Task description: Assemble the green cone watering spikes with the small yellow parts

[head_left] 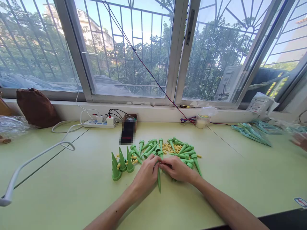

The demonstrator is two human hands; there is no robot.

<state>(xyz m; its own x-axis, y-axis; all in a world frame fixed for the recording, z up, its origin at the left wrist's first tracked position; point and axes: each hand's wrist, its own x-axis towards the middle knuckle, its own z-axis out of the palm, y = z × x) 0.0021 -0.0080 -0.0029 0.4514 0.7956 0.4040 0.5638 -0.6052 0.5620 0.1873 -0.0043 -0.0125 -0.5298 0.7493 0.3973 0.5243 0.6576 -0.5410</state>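
My left hand [145,174] and my right hand [177,168] meet at the middle of the pale green table [72,191], fingers pinched together. Between them they hold a green plastic spike [159,179], its tip pointing down toward me. Behind the hands lies a pile of green spikes [168,148] mixed with small yellow pieces [170,147]. Several green spikes stand upright [121,164] just left of my left hand. What the right fingertips pinch at the spike's top is hidden.
A power strip [99,123] with plugs and white cables sits by the windowsill. A dark small box [127,131] and a plastic jar [202,119] stand at the back. Teal packets [251,132] lie at the right, a brown bag [35,107] at the left. Another person's hand [301,140] shows at the right edge.
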